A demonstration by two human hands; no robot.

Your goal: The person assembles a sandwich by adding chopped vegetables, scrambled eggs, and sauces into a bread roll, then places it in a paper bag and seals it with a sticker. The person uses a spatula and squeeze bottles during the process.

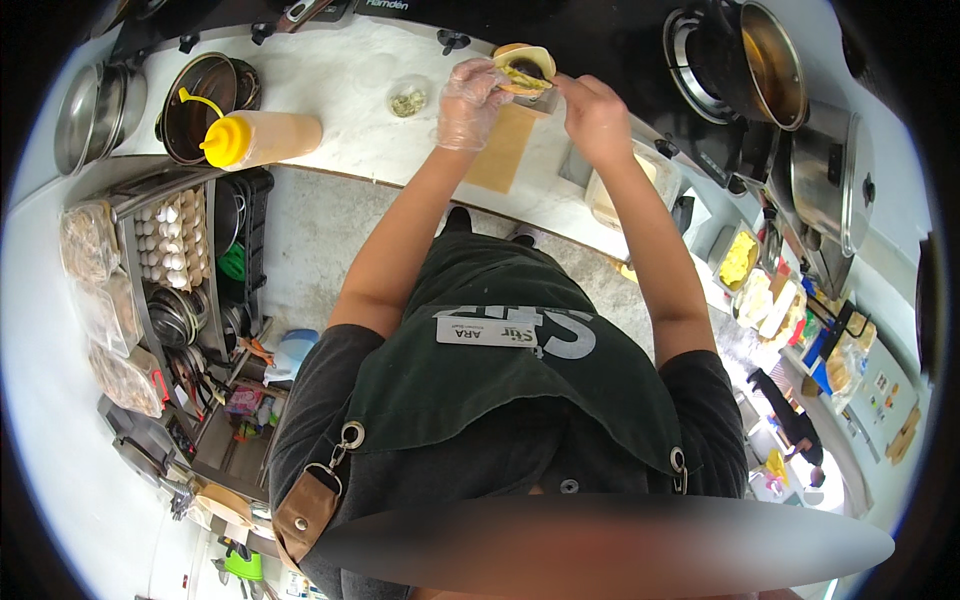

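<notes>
Over the far side of the white counter [350, 140], my left hand [470, 100], in a clear plastic glove, is closed on a small burger [525, 70]. The burger is tilted so its side shows a bun, a pale slice, a dark filling and yellow-green bits. My bare right hand [597, 115] has its fingertips pinched together against the burger's right edge; what lies between them is too small to make out. Below the hands a sheet of brown paper [502, 150] lies on the counter. Left of my gloved hand is a small clear bowl [407, 97] with pale green bits.
A squeeze bottle [265, 138] with a yellow cap and a dark pot [195, 105] stand to the left. A pan [772, 65] is by the burner [690, 70] at far right. Egg trays [172, 240] fill a left shelf. Another person [790, 415] is far off right.
</notes>
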